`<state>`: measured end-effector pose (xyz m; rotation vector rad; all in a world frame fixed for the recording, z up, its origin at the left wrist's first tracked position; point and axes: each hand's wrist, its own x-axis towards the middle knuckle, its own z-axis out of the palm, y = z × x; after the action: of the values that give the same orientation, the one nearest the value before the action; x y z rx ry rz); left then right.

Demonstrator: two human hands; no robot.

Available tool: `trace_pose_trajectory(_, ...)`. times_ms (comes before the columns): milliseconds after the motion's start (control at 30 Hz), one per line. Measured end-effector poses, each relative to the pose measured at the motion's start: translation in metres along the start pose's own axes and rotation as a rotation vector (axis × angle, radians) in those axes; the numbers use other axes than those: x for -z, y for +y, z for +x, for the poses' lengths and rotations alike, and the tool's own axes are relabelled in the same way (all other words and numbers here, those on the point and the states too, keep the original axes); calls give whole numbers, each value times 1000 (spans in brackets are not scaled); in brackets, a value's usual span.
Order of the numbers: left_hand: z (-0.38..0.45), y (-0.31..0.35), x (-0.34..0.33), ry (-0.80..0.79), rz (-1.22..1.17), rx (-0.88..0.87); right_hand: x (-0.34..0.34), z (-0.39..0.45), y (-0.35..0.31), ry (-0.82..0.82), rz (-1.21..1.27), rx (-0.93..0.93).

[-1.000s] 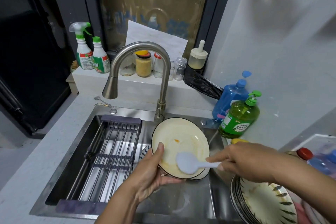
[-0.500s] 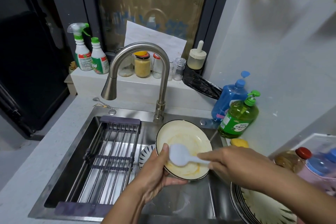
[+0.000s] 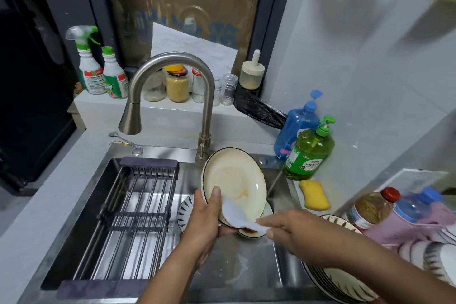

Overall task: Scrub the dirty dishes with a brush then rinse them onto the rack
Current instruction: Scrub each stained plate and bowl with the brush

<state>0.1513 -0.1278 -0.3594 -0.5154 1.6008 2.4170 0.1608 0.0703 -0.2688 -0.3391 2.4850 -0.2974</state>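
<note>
- Your left hand (image 3: 204,227) grips the cream plate (image 3: 234,180) by its lower rim, thumb on the face, tilting it over the sink (image 3: 246,271) so that runoff likely drains into the basin.
- Your right hand (image 3: 303,237) pinches the handle of the white brush (image 3: 234,215), head against the plate's lower face.
- The rack (image 3: 133,217) spans the sink's left side, within reach for rinsed dishes.
- More dishes lie under the plate, mostly hidden; the plate stack (image 3: 343,279) at right is cut off by the frame.
- The brush bristles are not discernible.

Your left hand (image 3: 204,224) holds the cream plate (image 3: 234,180) tilted over the sink (image 3: 234,266), thumb on its rim. Your right hand (image 3: 301,237) pinches the white brush (image 3: 234,215) against the plate's lower edge. The rack (image 3: 138,217) sits left.
</note>
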Motion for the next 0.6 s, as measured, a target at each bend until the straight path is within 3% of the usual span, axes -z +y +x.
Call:
trace_pose_trajectory(200,-4,0,-10,-97,53,47,28,-2,25,135,-390,-266)
trace_pose_trajectory(333,-8,-7,-26,-250,-6,205,32,8,26,282,-221,-178)
trace_pose_trajectory(467,-2,-11,-33,-294,-52,249,11,4,34,170,99,-31)
trace_pose_trajectory(600,3,-18,-40,-278,11,246,25,-31,53,-51,72,-50)
